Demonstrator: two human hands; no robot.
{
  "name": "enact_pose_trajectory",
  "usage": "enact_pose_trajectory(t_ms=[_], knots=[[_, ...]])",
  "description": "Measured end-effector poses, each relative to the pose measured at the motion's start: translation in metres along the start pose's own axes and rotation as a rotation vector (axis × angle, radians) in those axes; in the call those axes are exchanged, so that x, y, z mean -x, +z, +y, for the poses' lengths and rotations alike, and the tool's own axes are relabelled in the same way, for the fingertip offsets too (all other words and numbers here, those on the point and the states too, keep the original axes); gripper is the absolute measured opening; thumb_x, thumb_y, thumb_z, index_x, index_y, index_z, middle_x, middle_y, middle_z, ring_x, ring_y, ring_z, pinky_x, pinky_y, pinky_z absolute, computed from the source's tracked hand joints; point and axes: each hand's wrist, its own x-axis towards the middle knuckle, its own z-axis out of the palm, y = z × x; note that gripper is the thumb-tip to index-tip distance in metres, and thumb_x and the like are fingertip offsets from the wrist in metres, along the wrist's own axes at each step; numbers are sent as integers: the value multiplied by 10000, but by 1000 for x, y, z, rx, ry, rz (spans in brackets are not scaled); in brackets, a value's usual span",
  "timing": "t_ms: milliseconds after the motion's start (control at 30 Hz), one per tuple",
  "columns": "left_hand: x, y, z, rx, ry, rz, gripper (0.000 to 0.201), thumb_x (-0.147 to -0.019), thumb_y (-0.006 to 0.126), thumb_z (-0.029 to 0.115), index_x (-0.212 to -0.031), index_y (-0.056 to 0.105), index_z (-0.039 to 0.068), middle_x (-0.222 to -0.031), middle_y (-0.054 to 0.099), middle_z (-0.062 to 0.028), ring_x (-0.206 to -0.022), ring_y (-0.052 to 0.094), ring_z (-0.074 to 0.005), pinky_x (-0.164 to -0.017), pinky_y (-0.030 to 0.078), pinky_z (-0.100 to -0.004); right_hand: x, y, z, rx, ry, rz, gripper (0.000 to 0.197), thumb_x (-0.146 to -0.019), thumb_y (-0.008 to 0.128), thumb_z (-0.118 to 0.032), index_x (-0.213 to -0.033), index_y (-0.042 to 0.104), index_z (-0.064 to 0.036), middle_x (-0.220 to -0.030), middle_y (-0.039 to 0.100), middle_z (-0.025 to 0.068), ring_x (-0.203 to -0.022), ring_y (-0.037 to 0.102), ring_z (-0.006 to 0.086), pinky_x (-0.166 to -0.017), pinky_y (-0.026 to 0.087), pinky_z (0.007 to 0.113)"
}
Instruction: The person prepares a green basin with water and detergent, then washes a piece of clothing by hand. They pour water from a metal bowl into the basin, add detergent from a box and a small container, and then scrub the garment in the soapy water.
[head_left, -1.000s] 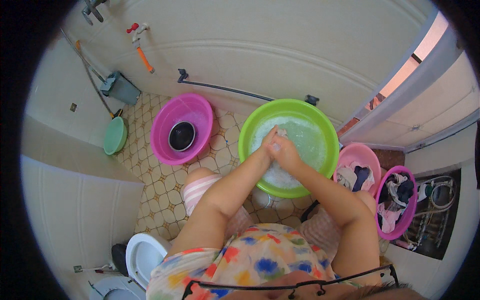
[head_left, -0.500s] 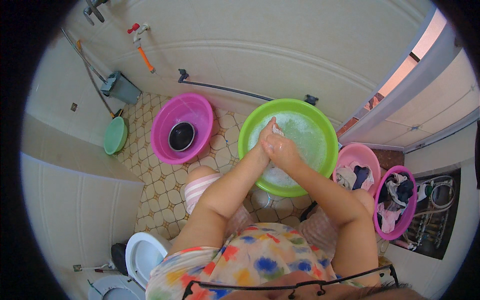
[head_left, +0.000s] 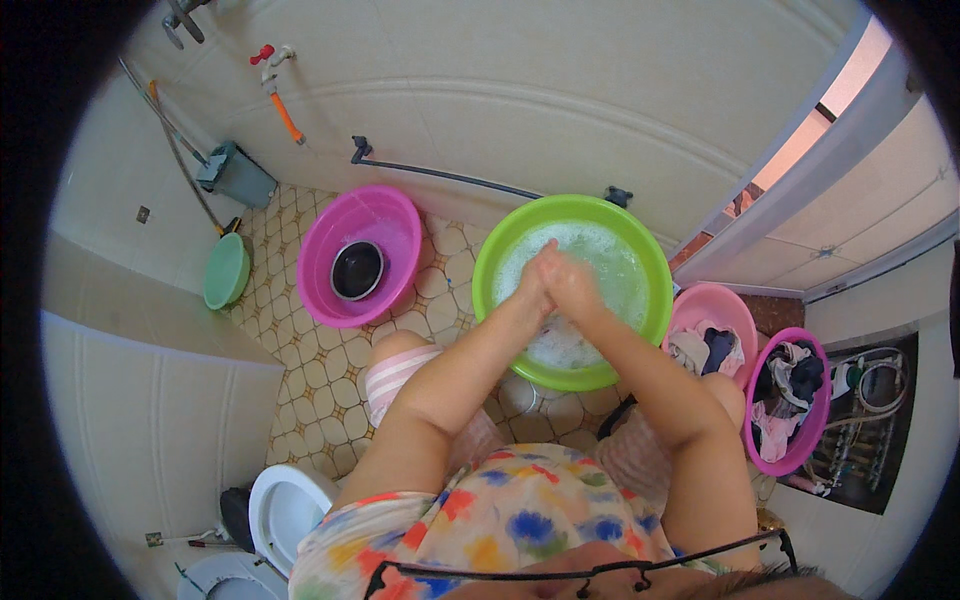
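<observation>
Over the green basin (head_left: 657,330) of foamy water, my two hands are pressed closely together. My left hand (head_left: 536,280) is closed on the left side, its fingers mostly covered by the other. My right hand (head_left: 572,288) is closed over it and slightly smeared by motion. A small piece of whitish cloth is squeezed between them; at this moment the fingers hide nearly all of it. White suds (head_left: 610,247) float on the water around and below my hands.
Left of the green basin stands a magenta basin (head_left: 312,255) with a dark round bowl (head_left: 357,270) in it. At right, a pink basin (head_left: 735,312) and a second magenta basin (head_left: 788,462) hold clothes. A red-handled tap (head_left: 270,62) and a low pipe (head_left: 450,177) run along the wall.
My right hand has shifted slightly left and up, closing further over my left. The whitish cloth that showed between the fingers is now hidden. The basins have stayed in place.
</observation>
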Motion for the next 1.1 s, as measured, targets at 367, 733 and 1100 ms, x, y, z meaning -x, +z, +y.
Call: enact_pose_trajectory(t_ms=[367, 733, 1100], knots=[[6, -5, 8, 5, -16, -76, 354, -899, 451, 422, -951, 583, 98, -888, 625, -79, -806, 599, -240, -715, 478, -411, 0, -15, -16, -206, 128, -48, 233, -852, 520, -242, -817, 561, -15, -725, 573, 197, -633, 552, 362, -576, 437, 450], [-3, -19, 26, -1048, 569, 476, 347, -848, 549, 333, -1021, 547, 33, -996, 605, -121, -954, 575, -236, -840, 442, -346, -6, -18, 49, -547, 612, -16, 298, -804, 624, -296, -843, 547, -11, -824, 585, 204, -805, 563, 371, -706, 439, 427], [-22, -25, 17, -1450, 136, 439, 379, -790, 571, 185, -1131, 513, 30, -1115, 569, -180, -1017, 549, -313, -820, 445, -377, 58, 46, 118, -308, 522, -521, 478, -773, 621, -242, -1201, 486, -79, -998, 593, 227, -952, 566, 371, -841, 430, 427]])
